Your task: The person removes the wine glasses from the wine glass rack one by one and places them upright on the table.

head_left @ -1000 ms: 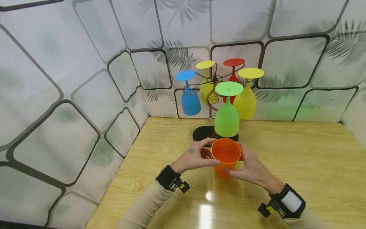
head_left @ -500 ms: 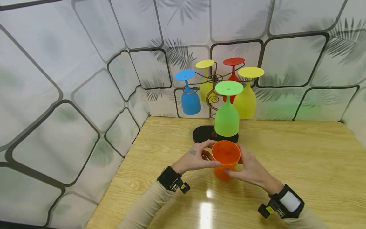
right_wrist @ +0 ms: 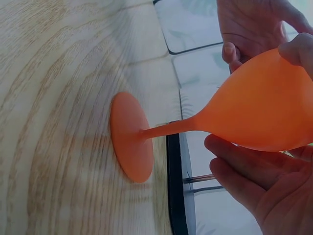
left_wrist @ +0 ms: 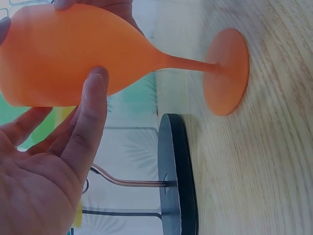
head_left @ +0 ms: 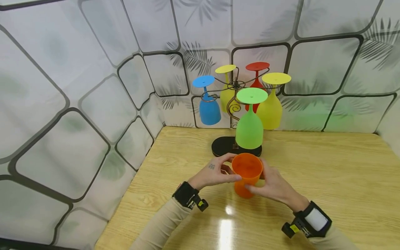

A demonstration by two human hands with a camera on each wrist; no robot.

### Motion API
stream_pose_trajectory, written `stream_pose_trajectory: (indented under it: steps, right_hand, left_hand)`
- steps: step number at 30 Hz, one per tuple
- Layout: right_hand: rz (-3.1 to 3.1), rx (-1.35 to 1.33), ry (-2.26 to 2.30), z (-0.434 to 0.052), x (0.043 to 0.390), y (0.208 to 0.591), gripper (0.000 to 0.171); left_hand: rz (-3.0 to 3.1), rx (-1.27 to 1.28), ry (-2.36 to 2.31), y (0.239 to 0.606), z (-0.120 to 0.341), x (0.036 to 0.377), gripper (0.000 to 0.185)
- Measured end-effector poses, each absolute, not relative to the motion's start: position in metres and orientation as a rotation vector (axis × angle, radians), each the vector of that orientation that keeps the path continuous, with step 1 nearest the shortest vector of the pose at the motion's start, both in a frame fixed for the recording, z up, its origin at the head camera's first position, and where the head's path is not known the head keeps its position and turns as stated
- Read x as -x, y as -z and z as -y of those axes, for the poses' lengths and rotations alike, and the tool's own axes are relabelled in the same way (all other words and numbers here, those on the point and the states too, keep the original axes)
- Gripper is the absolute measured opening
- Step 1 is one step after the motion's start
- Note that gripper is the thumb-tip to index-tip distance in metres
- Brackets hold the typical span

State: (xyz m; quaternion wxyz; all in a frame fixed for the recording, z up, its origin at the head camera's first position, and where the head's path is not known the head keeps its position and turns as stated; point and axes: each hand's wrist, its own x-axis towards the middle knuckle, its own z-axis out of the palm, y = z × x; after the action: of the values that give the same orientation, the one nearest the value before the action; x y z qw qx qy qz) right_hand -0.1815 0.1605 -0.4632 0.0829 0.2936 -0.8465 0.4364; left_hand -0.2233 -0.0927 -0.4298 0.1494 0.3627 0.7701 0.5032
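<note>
An orange plastic goblet point(head_left: 247, 166) stands upright between my two hands, its rim facing up. My left hand point(head_left: 215, 173) holds the bowl from the left, with the thumb on its near side. From the right, my right hand point(head_left: 276, 184) grips the same bowl, fingers around the far side and thumb low on the front. Both wrist views show the thin stem and the round foot point(left_wrist: 227, 73) at the wooden tabletop; whether the foot bears fully on it I cannot tell. Some fingertips are hidden behind the bowl.
Just behind the goblet, a wire rack with a black base point(head_left: 222, 146) carries upside-down goblets: blue point(head_left: 210, 113), green point(head_left: 249, 130), red point(head_left: 257, 83), and two yellow, one at the right point(head_left: 270, 113). A patterned cloth wall point(head_left: 325, 66) closes off the back and left of the wooden table point(head_left: 328, 166).
The orange goblet has shifted very slightly toward me and away from the rack, with both hands keeping their hold on it. The head view has tilted a little.
</note>
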Motion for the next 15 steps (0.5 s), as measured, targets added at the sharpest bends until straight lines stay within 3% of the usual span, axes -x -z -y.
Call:
stream_pose_trajectory:
  steps: [15]
  right_hand:
    - [2.595, -0.850, -1.411, -0.1655, 0.1854, 0.4648, 0.075]
  left_hand:
    - [-2.237, -1.029, -1.392, 0.4286, 0.0908, 0.2296, 0.063]
